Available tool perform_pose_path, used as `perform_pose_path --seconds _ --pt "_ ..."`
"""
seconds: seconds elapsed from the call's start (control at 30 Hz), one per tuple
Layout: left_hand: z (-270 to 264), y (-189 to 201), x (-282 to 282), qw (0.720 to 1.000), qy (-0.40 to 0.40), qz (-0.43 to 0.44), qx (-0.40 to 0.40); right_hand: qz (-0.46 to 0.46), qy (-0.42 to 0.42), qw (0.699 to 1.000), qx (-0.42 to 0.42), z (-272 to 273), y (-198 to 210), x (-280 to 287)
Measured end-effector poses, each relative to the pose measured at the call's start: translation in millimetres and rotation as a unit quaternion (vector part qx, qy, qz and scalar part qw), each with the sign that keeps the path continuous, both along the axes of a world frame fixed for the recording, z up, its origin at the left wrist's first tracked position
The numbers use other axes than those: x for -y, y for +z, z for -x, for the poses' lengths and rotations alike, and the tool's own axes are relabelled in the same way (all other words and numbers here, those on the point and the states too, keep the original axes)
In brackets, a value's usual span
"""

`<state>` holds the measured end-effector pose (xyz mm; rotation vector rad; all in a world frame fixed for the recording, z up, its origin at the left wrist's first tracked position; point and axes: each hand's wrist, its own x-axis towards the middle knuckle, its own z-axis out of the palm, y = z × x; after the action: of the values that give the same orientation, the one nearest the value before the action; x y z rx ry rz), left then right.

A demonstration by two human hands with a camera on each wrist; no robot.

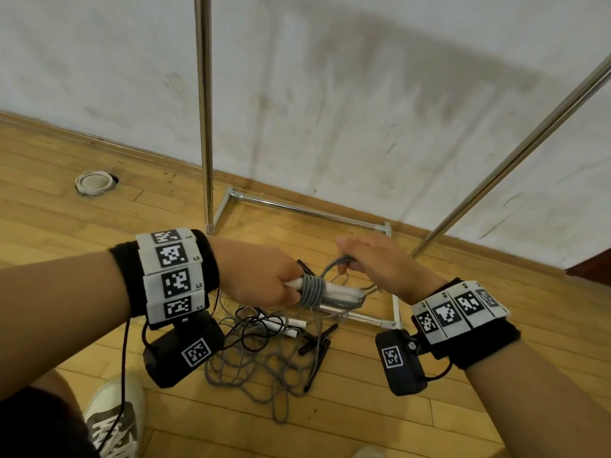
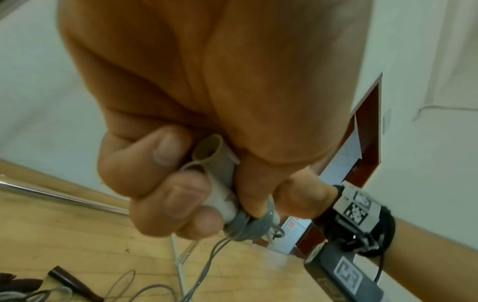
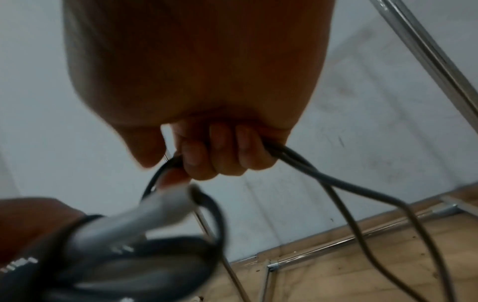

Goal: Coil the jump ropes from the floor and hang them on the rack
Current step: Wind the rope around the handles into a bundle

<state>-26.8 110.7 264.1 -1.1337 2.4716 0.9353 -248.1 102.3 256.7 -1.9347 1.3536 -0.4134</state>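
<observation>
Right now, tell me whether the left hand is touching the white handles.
Touching. The left wrist view shows the left hand with its fingers curled round the white handles, thumb pressed on their other side.

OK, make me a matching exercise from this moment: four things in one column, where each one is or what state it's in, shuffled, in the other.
Things
1. white handles
2. loose grey cord
3. rope tangle
4. round white ring

Places or states
A. lying in a heap on the wood floor, below the hands
B. held in the right hand, leading to the wraps
C. on the floor near the wall, left of the rack pole
D. gripped in the left hand, grey cord wound around them

Pairs: 1-D, 2-B, 3-A, 4-C
</observation>
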Motion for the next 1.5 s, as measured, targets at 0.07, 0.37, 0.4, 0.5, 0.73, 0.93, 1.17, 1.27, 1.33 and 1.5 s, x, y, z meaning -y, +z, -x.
perform_pose_path --seconds 0.07,0.37,0.4,0.5,0.73,0.93,1.17,1.27,1.33,1.5 --pt "1.7 -3.7 1.0 0.999 0.017 0.028 0.019 0.002 -0.023 1.000 0.003 -6.1 4.5 -2.6" --pt "-5.1 2.2 16.6 0.982 0.110 0.144 -0.058 -0.085 -0.038 0.980 0.177 -7.0 8.0 -10.9" --pt "-6.3 3.3 17.8 0.978 0.119 0.152 -0.074 -0.089 -0.041 0.975 0.197 -5.8 6.9 -11.2" --pt "-7.2 3.6 19.1 0.971 0.136 0.164 -0.112 -0.078 -0.064 0.968 0.229 -5.6 4.1 -11.8" --pt "-13.1 12.8 18.4 0.956 0.134 0.147 -0.214 0.020 -0.042 0.987 0.156 -7.4 -3.8 -16.6" --pt "-13.3 20.9 12.6 0.952 0.120 0.084 -0.269 -0.023 0.018 0.983 0.182 3.7 -6.8 -18.6" --pt "-13.7 25.6 1.0 0.955 0.060 0.006 -0.291 0.033 -0.003 0.997 0.070 8.4 -16.7 -19.8" --pt "-14.4 27.4 -1.9 0.960 0.049 -0.003 -0.275 0.128 -0.006 0.989 -0.074 14.6 -22.8 -18.6" --pt "-14.7 25.3 -3.4 0.969 0.039 0.002 -0.246 0.074 -0.075 0.993 -0.044 20.1 -27.9 -16.1" --pt "-16.4 16.5 -5.7 0.986 0.011 -0.020 -0.167 0.056 0.066 0.993 -0.082 21.2 -9.6 -6.6"
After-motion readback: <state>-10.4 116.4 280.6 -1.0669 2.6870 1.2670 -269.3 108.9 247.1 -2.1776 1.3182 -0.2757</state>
